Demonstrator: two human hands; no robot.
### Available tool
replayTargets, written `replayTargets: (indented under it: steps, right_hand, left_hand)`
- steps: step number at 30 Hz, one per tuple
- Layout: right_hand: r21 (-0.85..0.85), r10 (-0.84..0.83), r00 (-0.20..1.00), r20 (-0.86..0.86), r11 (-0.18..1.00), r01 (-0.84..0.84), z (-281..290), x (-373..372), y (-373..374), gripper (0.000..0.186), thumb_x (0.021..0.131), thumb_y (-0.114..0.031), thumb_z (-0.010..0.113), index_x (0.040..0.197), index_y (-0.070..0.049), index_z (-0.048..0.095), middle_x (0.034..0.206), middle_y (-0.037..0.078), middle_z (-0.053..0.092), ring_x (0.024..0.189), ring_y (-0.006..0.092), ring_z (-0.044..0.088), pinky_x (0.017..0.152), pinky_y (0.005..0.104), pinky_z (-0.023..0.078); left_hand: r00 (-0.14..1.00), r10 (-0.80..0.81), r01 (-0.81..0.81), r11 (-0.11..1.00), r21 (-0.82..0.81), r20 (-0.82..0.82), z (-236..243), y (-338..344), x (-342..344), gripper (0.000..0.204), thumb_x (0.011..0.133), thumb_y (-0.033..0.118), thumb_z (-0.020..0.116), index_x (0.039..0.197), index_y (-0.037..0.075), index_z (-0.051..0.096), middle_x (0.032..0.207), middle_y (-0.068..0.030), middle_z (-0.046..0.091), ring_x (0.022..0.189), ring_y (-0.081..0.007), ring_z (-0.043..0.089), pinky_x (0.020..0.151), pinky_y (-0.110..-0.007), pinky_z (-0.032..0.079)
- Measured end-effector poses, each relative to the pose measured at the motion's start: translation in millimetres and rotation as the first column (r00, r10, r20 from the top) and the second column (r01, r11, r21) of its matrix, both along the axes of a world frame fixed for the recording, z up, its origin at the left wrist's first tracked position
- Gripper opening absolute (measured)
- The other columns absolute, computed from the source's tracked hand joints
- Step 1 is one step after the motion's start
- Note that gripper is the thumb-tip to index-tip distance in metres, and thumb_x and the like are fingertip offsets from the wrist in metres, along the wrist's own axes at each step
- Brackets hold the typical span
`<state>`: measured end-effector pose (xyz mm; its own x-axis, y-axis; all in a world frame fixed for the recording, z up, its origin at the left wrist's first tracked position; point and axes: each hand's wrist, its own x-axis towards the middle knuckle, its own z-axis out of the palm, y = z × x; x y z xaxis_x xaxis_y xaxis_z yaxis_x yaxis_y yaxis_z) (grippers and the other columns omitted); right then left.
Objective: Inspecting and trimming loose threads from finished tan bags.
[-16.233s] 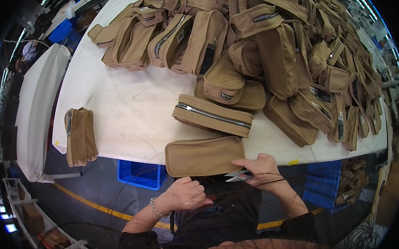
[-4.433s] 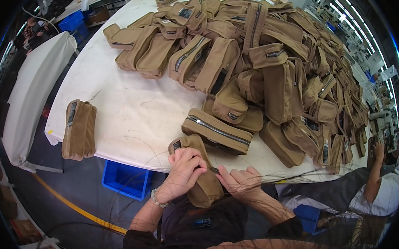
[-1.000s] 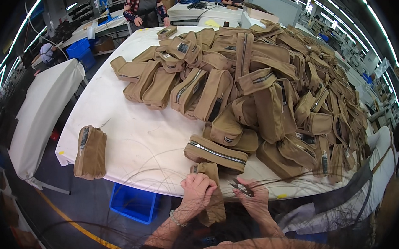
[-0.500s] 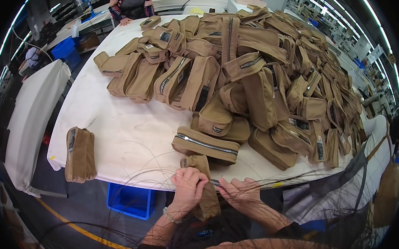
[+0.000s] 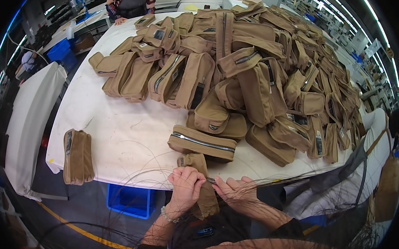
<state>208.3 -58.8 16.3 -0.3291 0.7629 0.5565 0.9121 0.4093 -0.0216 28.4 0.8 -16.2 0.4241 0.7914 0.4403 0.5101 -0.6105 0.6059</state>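
At the table's front edge, my left hand (image 5: 186, 187) is closed on a khaki fabric pouch (image 5: 204, 202), which points lengthwise toward my body and hangs over the edge. My right hand (image 5: 234, 190) grips small metal thread snips (image 5: 210, 180), their tips beside my left fingers at the pouch; what lies between the tips is too small to tell. Just beyond lies another khaki pouch (image 5: 200, 143) with a silver zipper facing up. A single pouch (image 5: 76, 156) stands apart on the left.
A pile of khaki pouches (image 5: 257, 82) covers much of the white table (image 5: 117, 119). A blue bin (image 5: 128, 202) sits below it; a white covered bench (image 5: 30, 123) is left. One person (image 5: 131, 1) is across the table, another (image 5: 366, 157) in white at the right edge.
Since a second ago my right hand has turned the snips inward and brought them to my left fingers. Earlier the held pouch lay crosswise; the person at right has since appeared.
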Motion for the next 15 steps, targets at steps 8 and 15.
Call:
replayTargets:
  steps: [8,15]
  right_hand:
    - [-0.006,-0.027,0.999,0.034,1.0,0.028,-4.7,1.5,-5.3,0.023,0.08,-0.023,0.069,0.097,-0.009,0.067,0.061,-0.003,0.046,0.043,0.0117,0.046,0.045,0.0271,0.031]
    - [0.09,-0.014,0.997,0.077,0.996,0.007,-27.0,-0.8,-2.3,0.024,0.081,-0.023,0.066,0.101,-0.009,0.066,0.068,-0.004,0.053,0.052,0.0096,0.049,0.05,0.0268,0.036]
  left_hand:
    - [0.998,-0.049,0.047,0.996,0.072,0.031,-12.4,-0.8,9.8,0.014,0.074,0.008,0.067,0.084,0.013,0.059,0.089,-0.0044,0.054,0.091,-0.028,0.046,0.082,-0.043,0.032]
    - [0.994,-0.111,0.109,0.987,-0.116,-0.003,-29.7,6.7,-10.5,0.007,0.079,0.01,0.062,0.083,0.011,0.057,0.089,-0.0091,0.056,0.094,-0.0319,0.048,0.087,-0.045,0.032]
